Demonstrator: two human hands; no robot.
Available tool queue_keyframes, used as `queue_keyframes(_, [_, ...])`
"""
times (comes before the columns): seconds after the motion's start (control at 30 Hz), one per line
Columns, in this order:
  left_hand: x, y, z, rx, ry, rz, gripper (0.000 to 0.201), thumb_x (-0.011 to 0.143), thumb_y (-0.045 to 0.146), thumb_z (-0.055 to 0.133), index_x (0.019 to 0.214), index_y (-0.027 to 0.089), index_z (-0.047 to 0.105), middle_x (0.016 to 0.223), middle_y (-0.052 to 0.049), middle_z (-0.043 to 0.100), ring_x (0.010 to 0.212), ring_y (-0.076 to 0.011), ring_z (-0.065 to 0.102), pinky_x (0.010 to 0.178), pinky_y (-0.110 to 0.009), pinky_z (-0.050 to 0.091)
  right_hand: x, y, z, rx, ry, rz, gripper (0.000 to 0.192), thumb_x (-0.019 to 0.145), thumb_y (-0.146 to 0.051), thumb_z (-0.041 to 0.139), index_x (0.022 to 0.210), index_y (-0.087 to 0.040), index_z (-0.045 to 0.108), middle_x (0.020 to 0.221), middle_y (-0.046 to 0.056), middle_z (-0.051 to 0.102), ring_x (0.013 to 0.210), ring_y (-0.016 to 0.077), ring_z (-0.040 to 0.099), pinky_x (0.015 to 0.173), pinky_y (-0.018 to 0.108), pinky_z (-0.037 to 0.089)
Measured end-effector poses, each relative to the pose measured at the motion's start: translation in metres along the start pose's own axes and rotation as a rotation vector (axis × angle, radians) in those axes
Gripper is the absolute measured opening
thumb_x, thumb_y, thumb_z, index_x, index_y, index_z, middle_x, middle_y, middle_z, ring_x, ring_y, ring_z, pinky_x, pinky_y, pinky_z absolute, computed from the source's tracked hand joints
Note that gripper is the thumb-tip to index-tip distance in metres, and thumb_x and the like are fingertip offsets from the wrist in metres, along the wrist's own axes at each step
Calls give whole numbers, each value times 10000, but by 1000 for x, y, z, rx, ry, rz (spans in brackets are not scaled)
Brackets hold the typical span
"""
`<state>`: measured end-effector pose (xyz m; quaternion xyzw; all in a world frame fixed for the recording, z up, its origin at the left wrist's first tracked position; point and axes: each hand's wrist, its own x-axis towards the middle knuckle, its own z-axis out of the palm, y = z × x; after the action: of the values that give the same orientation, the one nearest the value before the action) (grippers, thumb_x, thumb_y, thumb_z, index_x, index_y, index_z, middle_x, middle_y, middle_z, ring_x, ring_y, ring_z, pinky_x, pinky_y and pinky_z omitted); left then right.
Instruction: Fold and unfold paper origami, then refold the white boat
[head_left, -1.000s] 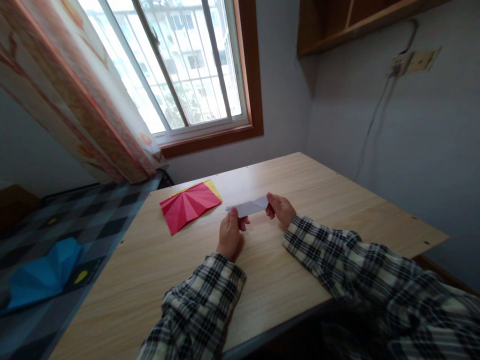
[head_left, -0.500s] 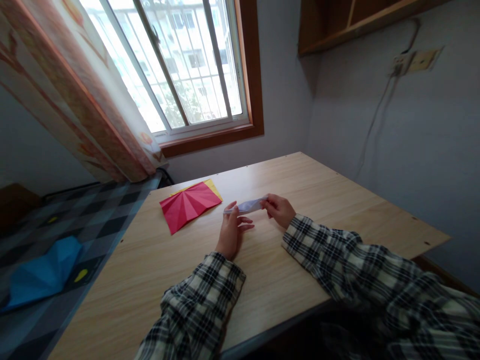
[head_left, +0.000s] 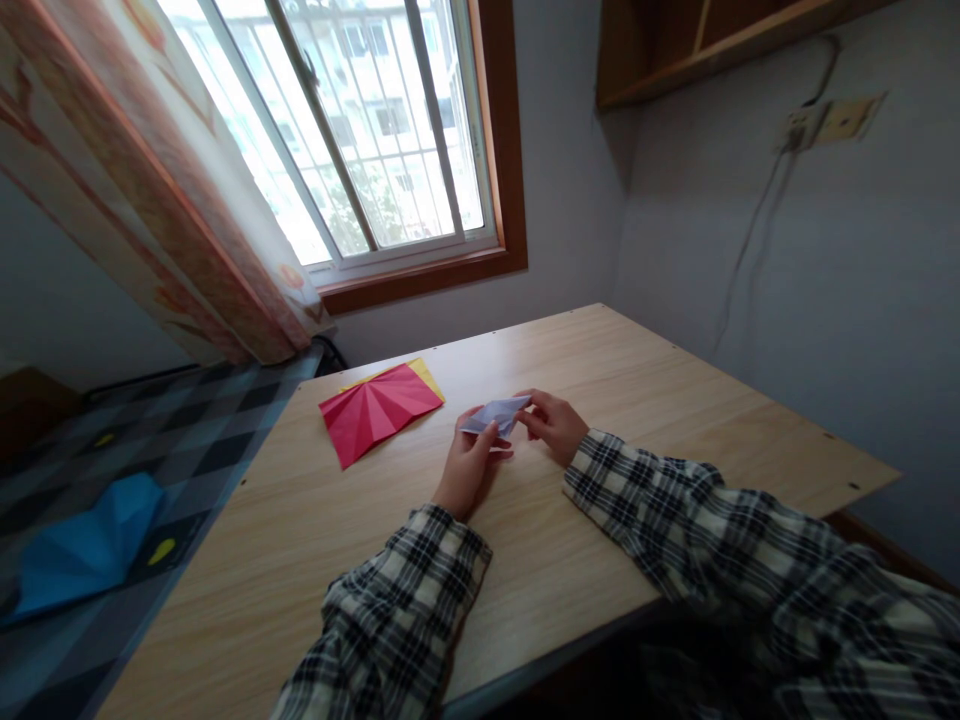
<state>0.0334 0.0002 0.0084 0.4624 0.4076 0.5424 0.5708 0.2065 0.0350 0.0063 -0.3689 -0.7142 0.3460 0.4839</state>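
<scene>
Pale lilac paper [head_left: 497, 413], already folded small, sits just above the bench [head_left: 600, 370] between our left hand [head_left: 469, 468] and right hand [head_left: 553, 423], each grip pinched on one end. We judge it light, thin, easily creased: best held by its edges.

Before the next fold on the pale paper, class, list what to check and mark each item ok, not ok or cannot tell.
1. Both hands grip the pale folded paper: left hand and right hand pinch its ends: ok.
2. Paper lifted off the table: cannot tell.
3. Creases sharp and lined up: cannot tell, too small.
4. Red pleated paper lies apart from the hands: ok.
5. Yellow sheet stays under the red one: ok.
</scene>
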Motion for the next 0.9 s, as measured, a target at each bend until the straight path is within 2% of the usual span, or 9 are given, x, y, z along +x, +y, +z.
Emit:
queue_keyframes(0.13, [1, -2, -1, 7, -33, -2, 528, 792, 387, 715, 1218, 213, 455, 1037, -50, 647, 785, -130, 649, 731, -298, 563, -2, 3, 2, 28, -28, 4, 397, 871, -419, 587, 1183, -176, 563, 854, 26, 627, 603, 121, 591, 573, 264, 494])
queue_keyframes(0.23, [2, -2, -3, -19, -59, -14, 513, 808, 407, 697, 1218, 215, 456, 1048, -53, 650, 788, -130, 651, 762, -316, 557, -3, 5, 4, 54, -38, 12, 623, 787, -374, 697, 1331, -193, 455, 825, 7, 616, 650, 138, 593, 601, 276, 504])
queue_keyframes(0.3, [2, -2, -3, -21, -71, -15, 508, 805, 420, 696, 1209, 215, 465, 1067, -56, 648, 790, -129, 649, 763, -314, 551, -3, 6, 5, 59, -38, 22, 716, 736, -338, 741, 1358, -202, 415, 816, -3, 609, 671, 146, 590, 611, 283, 505])
queue_keyframes(0.47, [1, -2, -1, 30, -83, -3, 495, 795, 430, 704, 1180, 201, 493, 963, -27, 645, 701, -106, 611, 670, -259, 513, 0, 5, 7, -24, 58, 33, 451, 707, -281, 724, 1111, -208, 538, 913, 15, 637, 793, 166, 604, 728, 328, 494])
queue_keyframes(0.63, [-4, -2, 2, 170, -125, 44, 476, 803, 389, 689, 1191, 198, 491, 830, 0, 609, 671, -122, 591, 640, -263, 494, 1, 5, 9, 132, 114, 137, 321, 695, -296, 691, 954, -206, 523, 859, -5, 620, 718, 153, 593, 664, 305, 483])
queue_keyframes(0.73, [-6, -1, 3, 217, -132, 59, 430, 811, 311, 656, 1190, 211, 480, 882, -11, 606, 696, -123, 590, 648, -263, 500, 0, 6, 10, 143, 134, 154, 278, 695, -323, 696, 887, -204, 533, 780, -26, 575, 665, 142, 556, 621, 284, 457])
queue_keyframes(0.9, [-6, 2, 5, 273, -83, 102, 358, 796, 210, 578, 1144, 210, 494, 1056, -49, 571, 901, -164, 581, 677, -262, 538, -1, 7, 11, 117, 165, 146, 237, 725, -365, 687, 814, -187, 560, 723, -24, 556, 677, 150, 532, 627, 282, 433])
